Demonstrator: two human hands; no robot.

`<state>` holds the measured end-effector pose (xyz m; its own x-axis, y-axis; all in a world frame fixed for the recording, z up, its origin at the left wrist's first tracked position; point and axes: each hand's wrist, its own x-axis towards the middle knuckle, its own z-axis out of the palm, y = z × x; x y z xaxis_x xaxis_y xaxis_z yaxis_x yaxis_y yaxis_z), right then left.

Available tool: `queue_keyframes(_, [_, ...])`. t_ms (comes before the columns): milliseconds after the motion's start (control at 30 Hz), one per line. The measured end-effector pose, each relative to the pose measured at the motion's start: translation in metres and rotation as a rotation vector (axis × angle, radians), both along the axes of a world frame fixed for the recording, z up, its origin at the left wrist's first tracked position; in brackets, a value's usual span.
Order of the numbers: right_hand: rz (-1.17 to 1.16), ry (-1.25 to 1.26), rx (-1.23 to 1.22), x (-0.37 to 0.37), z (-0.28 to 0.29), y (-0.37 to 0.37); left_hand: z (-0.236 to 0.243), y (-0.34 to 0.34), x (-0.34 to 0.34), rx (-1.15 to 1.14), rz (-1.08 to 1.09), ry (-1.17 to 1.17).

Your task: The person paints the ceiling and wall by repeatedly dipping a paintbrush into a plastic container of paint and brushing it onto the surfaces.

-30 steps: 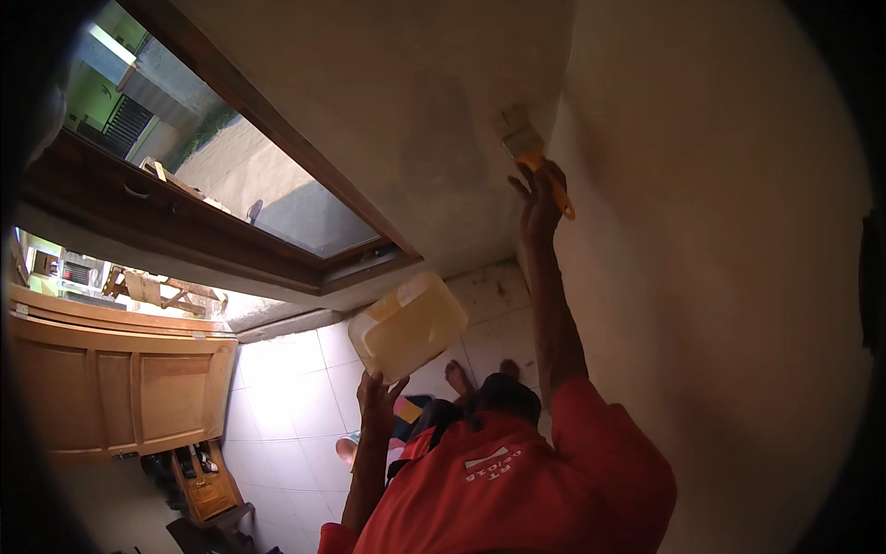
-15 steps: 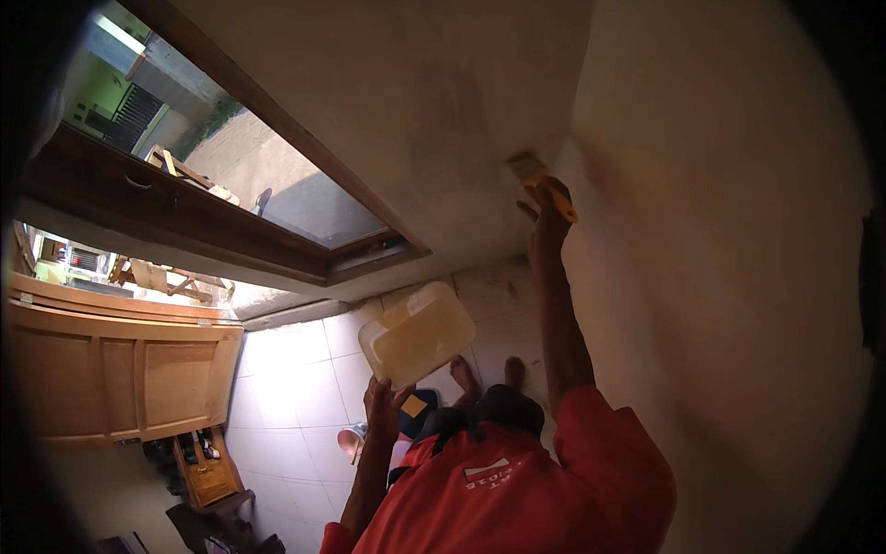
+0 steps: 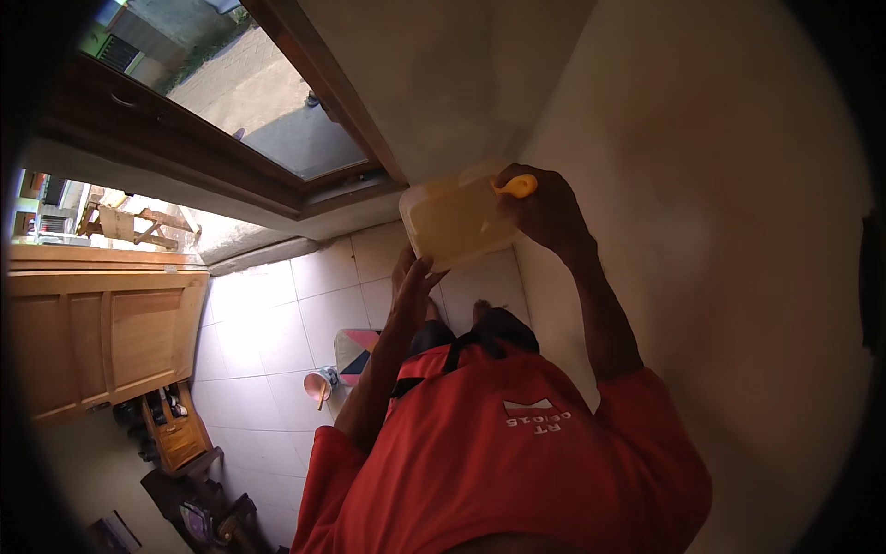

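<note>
My left hand (image 3: pixel 414 277) grips the near edge of a pale, translucent plastic tub (image 3: pixel 434 222) with a light-coloured liquid in it. The tub is held up in front of me, above the tiled floor. Over its right side, my right hand (image 3: pixel 546 210) is closed around a paintbrush (image 3: pixel 520 186) with a yellow-orange handle. Its handle end points up toward me. The bristles are hidden behind my hand and seem to be down at the tub, though I cannot tell whether they touch the liquid.
Bare plaster walls (image 3: pixel 701 231) meet in a corner ahead, with a dark-framed window (image 3: pixel 305 198) to the left. An open wooden door (image 3: pixel 111 342) stands farther left. On the tiles (image 3: pixel 268 351) are a small bucket (image 3: pixel 319 382) with a stick in it and a patterned stool-like thing (image 3: pixel 353 355).
My right hand has brought the paintbrush down from the wall to the tub. The tub has moved up and to the right, and the view has shifted.
</note>
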<state>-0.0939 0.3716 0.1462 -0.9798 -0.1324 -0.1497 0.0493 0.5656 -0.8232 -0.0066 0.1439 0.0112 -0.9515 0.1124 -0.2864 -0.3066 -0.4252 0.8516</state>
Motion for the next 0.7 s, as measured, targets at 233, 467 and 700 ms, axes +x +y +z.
queue_keyframes(233, [0.078, -0.011, 0.132, 0.004, -0.017, -0.004, -0.003, 0.018, 0.001, -0.053, -0.043, 0.03])
queue_keyframes(467, [-0.094, 0.17, -0.222, 0.037, 0.012, 0.009, -0.008, 0.019, 0.001, -0.041, 0.011, 0.019])
queue_keyframes(700, [-0.106, 0.132, -0.195, 0.049, -0.041, 0.003, -0.012, 0.018, 0.002, -0.092, 0.027, -0.058])
